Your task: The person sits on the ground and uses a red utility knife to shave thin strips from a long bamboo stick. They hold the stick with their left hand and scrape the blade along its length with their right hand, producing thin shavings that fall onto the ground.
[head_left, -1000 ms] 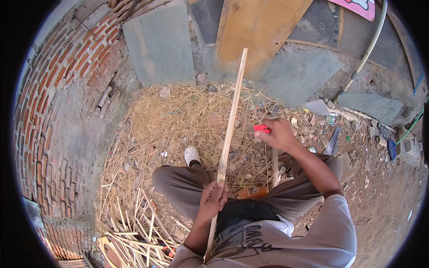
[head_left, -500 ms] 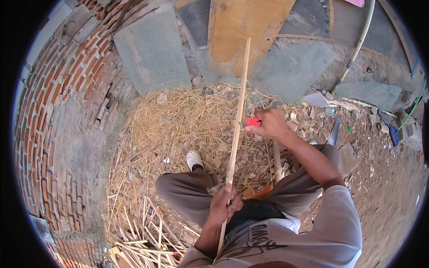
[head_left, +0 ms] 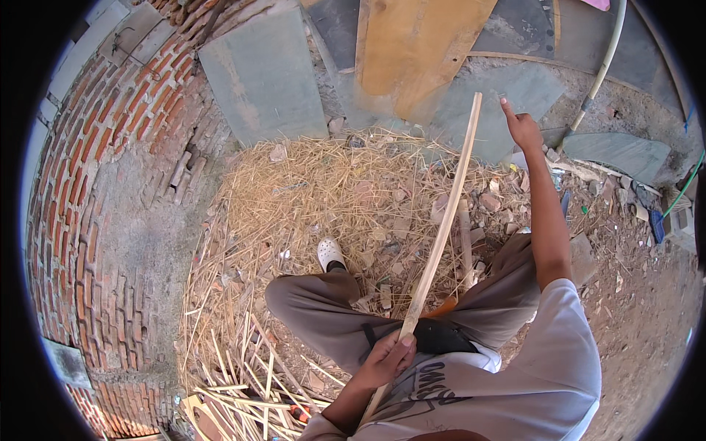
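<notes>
My left hand is closed around the lower part of a long pale strip of split bamboo or wood. The strip slants up and to the right from my lap, its far end free in the air. Out beyond that end, to its right, my right hand is raised on a stretched arm. Its fingers are curled, with one digit pointing up and left. The red-handled knife, visible in this hand half a second ago, is hidden now. The right hand is apart from the strip.
Straw and shavings cover the ground ahead, with stone chips to the right. Cut strips lie in a heap at lower left. A brick wall rises at left; grey panels and a tan board lean at the back.
My right hand has moved from beside the strip's middle, up and right, away from it. The strip's far end has swung right. My left hand has shifted slightly right and down, still gripping.
</notes>
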Motion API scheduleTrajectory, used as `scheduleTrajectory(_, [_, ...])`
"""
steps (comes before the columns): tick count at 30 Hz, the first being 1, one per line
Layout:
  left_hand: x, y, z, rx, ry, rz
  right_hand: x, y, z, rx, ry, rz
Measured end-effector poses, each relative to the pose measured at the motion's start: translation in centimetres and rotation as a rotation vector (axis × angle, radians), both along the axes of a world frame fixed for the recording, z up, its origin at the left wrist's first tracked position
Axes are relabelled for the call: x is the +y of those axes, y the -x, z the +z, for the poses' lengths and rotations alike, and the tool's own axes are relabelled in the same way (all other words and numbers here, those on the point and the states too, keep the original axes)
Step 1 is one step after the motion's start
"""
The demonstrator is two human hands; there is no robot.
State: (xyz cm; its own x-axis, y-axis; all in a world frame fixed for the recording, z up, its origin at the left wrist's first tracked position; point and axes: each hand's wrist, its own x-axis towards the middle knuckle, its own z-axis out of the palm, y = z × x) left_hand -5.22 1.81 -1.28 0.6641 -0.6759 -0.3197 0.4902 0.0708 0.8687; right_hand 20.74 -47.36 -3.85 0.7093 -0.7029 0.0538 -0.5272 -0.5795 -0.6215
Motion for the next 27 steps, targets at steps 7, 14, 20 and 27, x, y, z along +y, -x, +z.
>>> scheduleTrajectory(7, [-2.0,-5.2,0.2,-0.201,-0.221,0.268,18.8,8.6,3.5,-0.043,0.214,0.717])
scheduleTrajectory(14, [-2.1,-5.4,0.9,-0.453,-0.343,0.328,23.7,11.8,4.2,-0.132,0.33,1.075])
scheduleTrajectory(20, [-2.2,-3.6,0.9,-0.662,-0.59,0.371,22.8,10.4,2.8,-0.176,0.367,0.915])
scheduleTrajectory(27, [-1.8,-1.8,0.8,-0.643,-0.63,0.357,21.1,9.2,2.3,-0.047,0.285,0.82])
